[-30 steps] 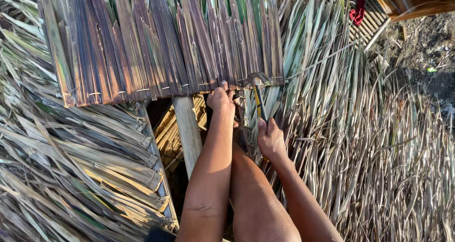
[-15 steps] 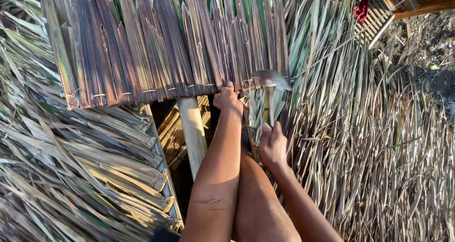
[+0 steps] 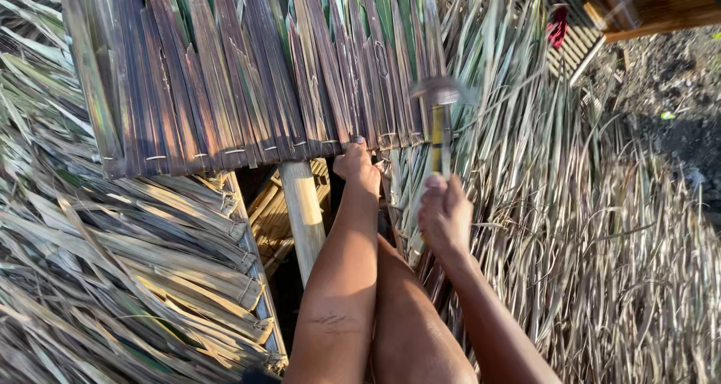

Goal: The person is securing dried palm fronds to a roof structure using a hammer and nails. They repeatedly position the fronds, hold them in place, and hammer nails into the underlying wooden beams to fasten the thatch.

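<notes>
Raised since the earlier frame, the yellow-handled hammer with a steel head [image 3: 438,121] now stands blurred at upper centre, the right hand [image 3: 444,217] closed round its lower handle. It looks top-heavy and stiff, best gripped low. Left hand [image 3: 357,167] presses closed-fingered on the stitched palm-leaf thatch panel's [image 3: 248,76] lower edge, beside the bamboo pole [image 3: 303,211]; open room lies right.

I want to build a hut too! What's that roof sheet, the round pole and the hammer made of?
The thatch panel looks like dried palm leaves, brown-green strips folded and stitched in a row. The pole seems to be bamboo: pale, smooth and round. The hammer in the right hand appears to have a grey metal head and a yellowish handle, perhaps wood; blur leaves that unsure.
</notes>
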